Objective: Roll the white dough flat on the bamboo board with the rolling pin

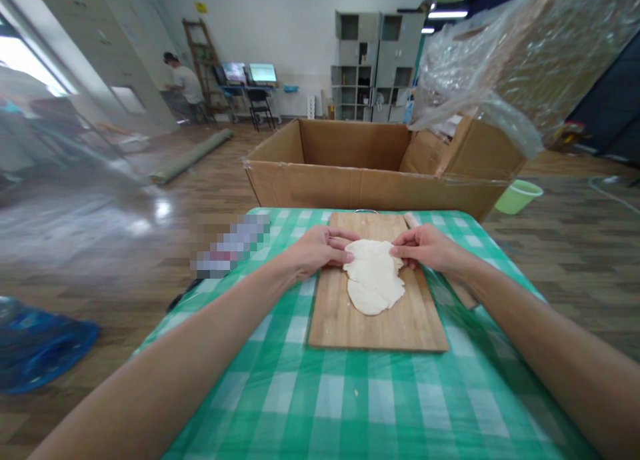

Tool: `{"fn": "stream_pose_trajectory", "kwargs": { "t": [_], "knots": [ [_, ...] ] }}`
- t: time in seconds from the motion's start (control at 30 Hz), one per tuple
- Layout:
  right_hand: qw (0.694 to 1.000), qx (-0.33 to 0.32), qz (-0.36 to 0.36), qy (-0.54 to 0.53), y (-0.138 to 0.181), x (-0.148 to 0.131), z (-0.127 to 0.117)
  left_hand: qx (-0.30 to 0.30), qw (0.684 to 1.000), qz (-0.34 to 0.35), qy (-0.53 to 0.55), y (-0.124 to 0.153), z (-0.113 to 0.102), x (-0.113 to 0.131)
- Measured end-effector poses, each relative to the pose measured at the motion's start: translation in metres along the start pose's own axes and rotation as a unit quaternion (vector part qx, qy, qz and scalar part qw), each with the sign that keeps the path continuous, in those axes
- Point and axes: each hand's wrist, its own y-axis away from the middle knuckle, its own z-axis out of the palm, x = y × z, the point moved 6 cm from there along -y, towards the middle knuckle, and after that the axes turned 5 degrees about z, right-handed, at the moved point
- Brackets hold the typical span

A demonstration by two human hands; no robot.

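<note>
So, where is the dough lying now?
The dough lies flat on the wooden board, mid-table, with the left hand and right hand gripping its far edge.

Both forearms stretch forward and converge. The left hand (pixel 317 250) and right hand (pixel 425 247) lie palm-down, level with each other, fingertips pinched and pointing inward, a gap between the 2 hands.

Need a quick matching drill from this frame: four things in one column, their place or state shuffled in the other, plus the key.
Things:
1. dough
2. cutting board
3. cardboard box
4. green bucket

Places or states:
A. on the floor, right of the box
B. open, behind the table
C. flattened, pinched at its far edge by the left hand and right hand
D. lying on the checked tablecloth

Pairs: 1-C, 2-D, 3-B, 4-A
</note>
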Motion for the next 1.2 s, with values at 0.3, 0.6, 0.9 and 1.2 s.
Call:
{"fn": "stream_pose_trajectory", "kwargs": {
  "t": [0.3, 0.6, 0.9, 1.2],
  "knots": [
    [0.997, -0.029, -0.029, 0.066, 0.004, -0.008, 0.006, -0.01, 0.994, 0.068, -0.083, 0.0, 0.009, 0.006],
    [0.997, -0.043, -0.002, 0.06, 0.008, -0.008, 0.003, -0.021, 0.988, 0.074, -0.131, -0.005, 0.007, 0.003],
    [0.857, 0.18, 0.094, 0.474, 0.014, -0.006, -0.086, 0.016, 0.928, 0.182, -0.325, -0.005, -0.004, 0.021],
    [0.875, 0.162, 0.147, 0.433, 0.011, 0.012, -0.082, 0.086, 0.88, 0.248, -0.396, -0.003, -0.005, 0.024]
  ]
}}
